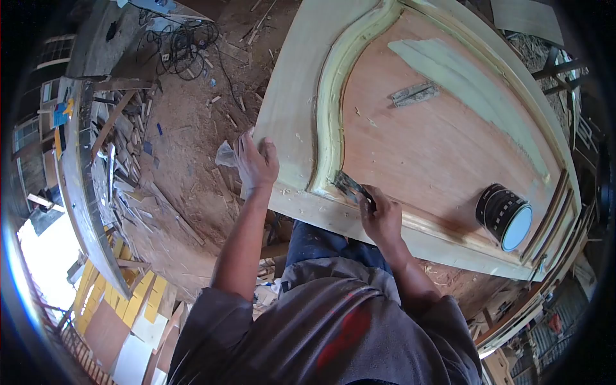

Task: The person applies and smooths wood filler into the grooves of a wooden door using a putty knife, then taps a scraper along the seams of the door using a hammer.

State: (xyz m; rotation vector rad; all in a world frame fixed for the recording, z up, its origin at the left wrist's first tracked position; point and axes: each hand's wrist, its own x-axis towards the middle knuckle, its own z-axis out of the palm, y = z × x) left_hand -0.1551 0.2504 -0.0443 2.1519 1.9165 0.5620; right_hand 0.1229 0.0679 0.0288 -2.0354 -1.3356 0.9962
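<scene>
Left hand (256, 163) lying at the left edge of a wooden panel (394, 157), thumb spreading over the pale border, fingers bending toward the rim; a scrap of clear plastic (226, 154) is showing just beside those fingers; cannot tell whether the left grip is closing on it or on the edge. Right hand (383, 218) is working over the near side of the panel; its grip is narrow, thumb and fingers holding a dark putty knife (351, 187); the knife is pointing up and left, its blade lying at the lower corner of a curved, yellowish moulding (329, 122), apparently touching it. Farther up the panel, a grey-smeared flat piece (416, 94) is lying on the reddish wood, well apart from both hands; beyond it a long pale smear (471, 90) is running toward the right-hand moulding. A black can (495, 206) is resting near the panel's right end, its light-blue end facing down and right; cannot tell whether it is standing or lying. To the left, wood scraps (131, 154) are littering the brown floor (176, 138); dark cables (183, 48) are lying tangled farther up.
</scene>
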